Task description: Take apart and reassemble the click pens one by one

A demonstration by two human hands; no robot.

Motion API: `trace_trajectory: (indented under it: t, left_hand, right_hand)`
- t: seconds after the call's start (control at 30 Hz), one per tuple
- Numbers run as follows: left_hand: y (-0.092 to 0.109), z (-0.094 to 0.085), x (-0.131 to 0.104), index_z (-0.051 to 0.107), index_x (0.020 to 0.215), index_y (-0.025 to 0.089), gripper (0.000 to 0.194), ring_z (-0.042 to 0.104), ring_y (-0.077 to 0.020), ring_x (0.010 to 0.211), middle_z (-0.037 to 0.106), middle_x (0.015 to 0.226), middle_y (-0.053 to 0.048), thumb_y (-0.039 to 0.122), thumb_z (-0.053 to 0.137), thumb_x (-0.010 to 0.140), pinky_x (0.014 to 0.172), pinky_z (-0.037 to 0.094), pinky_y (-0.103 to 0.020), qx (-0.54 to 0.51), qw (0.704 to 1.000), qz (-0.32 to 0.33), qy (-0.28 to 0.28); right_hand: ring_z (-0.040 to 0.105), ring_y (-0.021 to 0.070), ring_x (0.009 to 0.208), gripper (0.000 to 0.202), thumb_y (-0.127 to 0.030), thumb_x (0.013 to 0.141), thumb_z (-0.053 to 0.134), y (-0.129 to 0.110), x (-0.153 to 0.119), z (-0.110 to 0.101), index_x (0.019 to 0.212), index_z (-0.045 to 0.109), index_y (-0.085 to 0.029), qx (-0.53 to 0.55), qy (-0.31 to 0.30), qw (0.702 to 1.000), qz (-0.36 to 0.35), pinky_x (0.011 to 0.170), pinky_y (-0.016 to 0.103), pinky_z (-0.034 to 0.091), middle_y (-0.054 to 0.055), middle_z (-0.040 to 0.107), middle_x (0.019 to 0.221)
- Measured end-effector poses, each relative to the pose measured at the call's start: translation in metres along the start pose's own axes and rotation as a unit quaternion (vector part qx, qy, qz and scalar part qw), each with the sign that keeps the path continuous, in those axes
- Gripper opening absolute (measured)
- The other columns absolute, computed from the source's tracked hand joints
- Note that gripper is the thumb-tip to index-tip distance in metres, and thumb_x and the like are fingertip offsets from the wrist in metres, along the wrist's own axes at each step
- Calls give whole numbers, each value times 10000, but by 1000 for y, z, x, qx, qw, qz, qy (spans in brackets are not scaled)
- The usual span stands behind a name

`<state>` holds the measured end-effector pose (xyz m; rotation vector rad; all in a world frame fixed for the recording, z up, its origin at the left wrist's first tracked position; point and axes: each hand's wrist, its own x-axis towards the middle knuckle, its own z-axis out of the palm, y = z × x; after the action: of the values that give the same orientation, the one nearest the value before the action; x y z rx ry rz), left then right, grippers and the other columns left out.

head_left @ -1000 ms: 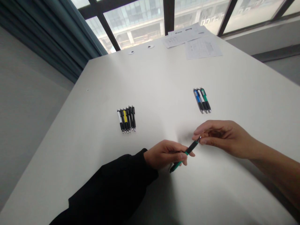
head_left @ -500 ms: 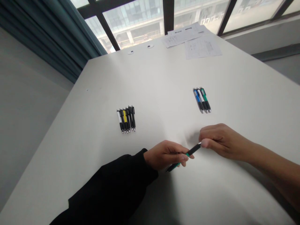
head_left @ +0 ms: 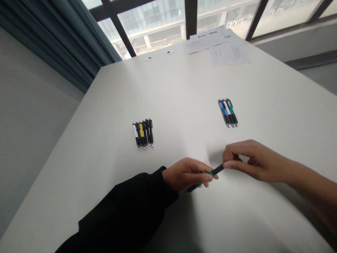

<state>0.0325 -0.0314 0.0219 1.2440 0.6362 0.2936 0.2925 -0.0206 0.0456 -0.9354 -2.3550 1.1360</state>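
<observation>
Nearest, low over the white desk (head_left: 184,105), the left hand (head_left: 188,174) in a black sleeve (head_left: 126,214) has its fingers clamped on the lower barrel of a green and black pen (head_left: 213,172). The right hand (head_left: 250,160) pinches the pen's far, upper end between thumb and fingertips. So the pen hangs between both hands, tilted up toward the right, just above the desk's near middle.

It looks light and stiff, a smooth plastic barrel that may slip; the dark grip section (probably rubbery) seems the surest place to hold.

Farther off, a row of six pens (head_left: 143,133) lies to the left and a group of three pens (head_left: 228,112) to the right, well apart, with open desk between. The desk's left edge runs close by the row. At the far end lie papers (head_left: 218,47) below the window (head_left: 163,24).
</observation>
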Motion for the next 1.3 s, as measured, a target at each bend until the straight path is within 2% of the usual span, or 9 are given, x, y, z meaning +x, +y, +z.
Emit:
trace_trajectory:
  t: [0.1, 0.27, 0.63, 0.73, 0.83, 0.93, 1.0, 1.13, 1.3]
  left_hand:
    - [0, 0, 0, 763, 1067, 78, 444, 528, -125, 628, 653, 704, -58, 468, 690, 867, 612, 417, -262, 18, 1000, 8, 1]
    - [-1, 0, 0, 764, 1051, 76, 427, 524, -119, 612, 649, 692, -57, 455, 694, 868, 590, 411, -250, 22, 1000, 12, 1]
    - [1, 0, 1, 769, 1023, 81, 369, 566, -126, 612, 670, 699, -66, 398, 603, 931, 595, 435, -243, 165, 981, 99, 10]
    - [-3, 0, 2, 783, 973, 107, 299, 553, -120, 610, 674, 703, -53, 368, 655, 902, 592, 426, -245, 168, 979, 96, 64]
    - [-9, -6, 4, 779, 991, 120, 286, 610, -136, 684, 726, 810, -71, 342, 774, 810, 640, 468, -251, 76, 974, 101, 186]
    - [-11, -17, 7, 768, 968, 144, 288, 624, -129, 692, 733, 799, -53, 314, 838, 746, 668, 498, -253, -25, 937, 135, 321]
    - [-10, -22, 10, 755, 966, 163, 283, 624, -112, 692, 736, 828, -41, 305, 846, 739, 677, 507, -238, -99, 911, 172, 362]
    - [-8, -21, 14, 675, 1108, 207, 384, 653, -102, 765, 745, 964, -40, 311, 829, 772, 721, 517, -221, -214, 899, 202, 323]
    - [-9, -14, 16, 558, 1243, 226, 513, 655, -116, 749, 739, 912, -32, 325, 807, 806, 729, 515, -246, -191, 924, 195, 267]
  right_hand:
    - [441, 108, 499, 409, -333, 1029, 456, 1, 0, 1, 660, 551, -184, -43, -5, 999, -7, 546, 260, 332, -25, 502, 558]
    - [498, 126, 573, 250, -372, 984, 544, -3, 0, -2, 818, 587, -190, 3, -28, 1000, -3, 560, 248, 357, -13, 568, 662]
    - [419, 116, 511, 395, -352, 1020, 471, -5, 5, 6, 654, 455, -206, -6, -52, 998, 22, 547, 271, 302, -45, 423, 570]
    - [417, 115, 518, 415, -385, 1018, 476, -3, 4, 3, 646, 450, -204, 12, -32, 998, 50, 549, 270, 313, -46, 421, 570]
    - [436, 121, 545, 433, -445, 1009, 484, 2, 2, -1, 655, 499, -197, 39, 31, 992, 112, 560, 271, 338, -35, 461, 581]
    - [454, 122, 557, 467, -499, 997, 496, 9, 2, -2, 658, 557, -183, 121, 87, 974, 173, 555, 272, 358, -16, 517, 588]
    - [493, 123, 568, 464, -519, 976, 534, 11, 4, 2, 691, 621, -164, 217, 69, 956, 185, 559, 268, 393, 9, 589, 617]
    - [626, 144, 678, 400, -505, 915, 651, 5, 13, 27, 832, 721, -119, 406, -71, 895, 171, 672, 283, 507, 82, 738, 794]
    - [678, 140, 765, 308, -420, 862, 748, -6, 21, 56, 950, 711, -127, 529, -127, 826, 150, 777, 299, 546, 75, 757, 887]
